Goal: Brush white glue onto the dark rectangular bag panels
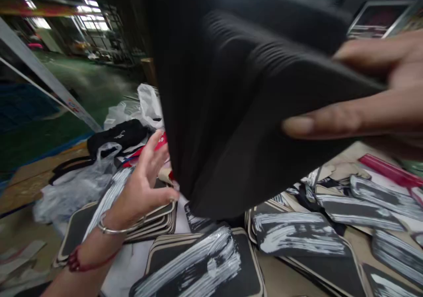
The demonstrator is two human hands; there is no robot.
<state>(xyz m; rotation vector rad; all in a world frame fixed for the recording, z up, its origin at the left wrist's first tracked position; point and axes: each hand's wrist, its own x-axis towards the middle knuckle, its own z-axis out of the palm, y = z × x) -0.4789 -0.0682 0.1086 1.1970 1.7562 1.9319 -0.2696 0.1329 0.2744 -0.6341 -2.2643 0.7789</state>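
Observation:
Close to the camera, my right hand (373,94) grips a blurred stack of black sheets (224,125) with rounded corners, its thumb and fingers on opposite sides. The stack is bent, and its layers fan out in ridges along the top. My left hand (145,182) has its fingers and thumb apart beside the stack's lower left edge; contact there cannot be made out. Below lie dark rounded pads with pale edges, including a middle pile (246,261) topped by a piece streaked with white paste (211,266). Another white-streaked pad (297,233) lies to its right.
Clear plastic bags (79,187) and a black pouch (119,136) sit at the left. A dark red strip (390,169) lies at the right among more streaked pads (358,211). A slanted metal post (49,72) stands at the left.

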